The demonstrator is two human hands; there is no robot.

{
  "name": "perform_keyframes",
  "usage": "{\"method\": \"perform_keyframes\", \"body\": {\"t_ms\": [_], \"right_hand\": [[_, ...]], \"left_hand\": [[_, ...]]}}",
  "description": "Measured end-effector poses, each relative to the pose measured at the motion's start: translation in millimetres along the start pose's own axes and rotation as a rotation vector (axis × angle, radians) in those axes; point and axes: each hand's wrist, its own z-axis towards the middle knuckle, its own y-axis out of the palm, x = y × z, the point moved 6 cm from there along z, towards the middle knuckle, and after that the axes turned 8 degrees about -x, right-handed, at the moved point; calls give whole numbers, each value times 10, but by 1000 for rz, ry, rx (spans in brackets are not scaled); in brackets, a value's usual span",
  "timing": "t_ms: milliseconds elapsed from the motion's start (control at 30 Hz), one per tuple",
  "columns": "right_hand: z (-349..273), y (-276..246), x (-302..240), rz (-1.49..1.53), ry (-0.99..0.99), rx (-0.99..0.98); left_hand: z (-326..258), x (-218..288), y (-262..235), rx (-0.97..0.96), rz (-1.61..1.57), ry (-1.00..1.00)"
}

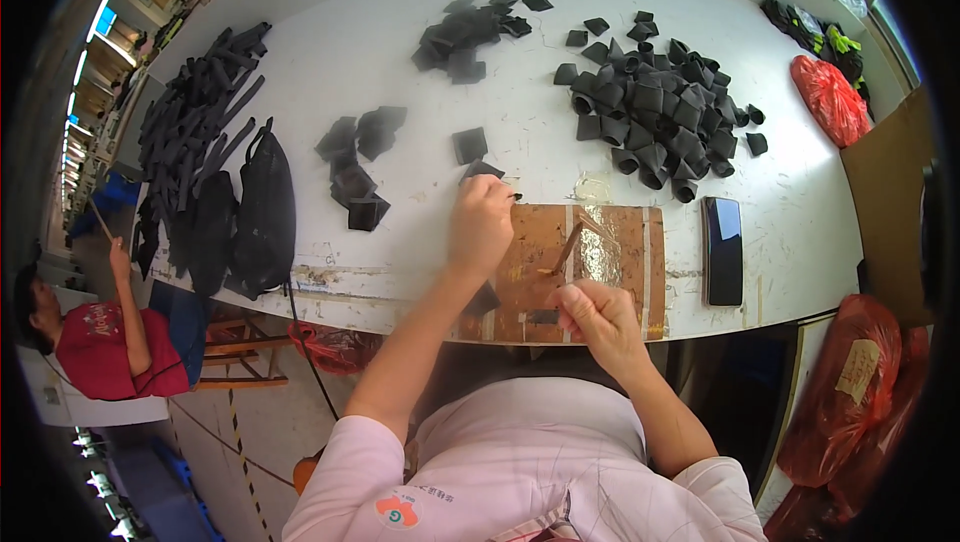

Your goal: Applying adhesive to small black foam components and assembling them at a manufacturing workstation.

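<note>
My left hand (482, 225) has its fingers drawn together at the far left corner of a worn brown board (640, 282). A flat black fabric piece (482, 171) shows just beyond its knuckles, and a dark bit sticks out at the fingertips. My right hand (602, 320) is closed above the board's near right part, thumb on top; what it holds, if anything, is hidden. Between the hands, a thin brown strip (568, 248) stands on the board, beside shiny clear tape (600, 254). Another black piece (483, 300) lies partly under my left forearm.
Folded black loops (660, 107) are heaped at the far right. Flat black pieces (465, 32) lie at the back and middle left. Black strips (195, 112) and a black bag (266, 212) fill the left edge. A phone (723, 252) lies right; a person (120, 342) sits left.
</note>
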Motion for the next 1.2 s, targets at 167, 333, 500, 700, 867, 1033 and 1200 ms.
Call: {"method": "perform_keyframes", "body": {"t_ms": [167, 333, 500, 700, 867, 1033, 1200], "right_hand": [[87, 278, 1, 310, 46, -52], [147, 478, 44, 734, 57, -92], [68, 304, -9, 745, -1, -14], [-16, 160, -133, 732, -93, -136], [-63, 170, -158, 649, -69, -212], [-40, 167, -117, 571, -53, -217], [-21, 146, -82, 211, -20, -44]], "left_hand": [[-427, 75, -369, 86, -1364, -473], [-864, 369, -378, 129, -1723, -393], [-909, 502, -431, 29, -1780, -375], [-767, 595, -501, -303, -1931, -538], [-767, 531, -457, -425, -1824, -685], [-825, 399, -492, -545, -1546, -647], [-871, 429, -459, -628, -1508, -618]]}}
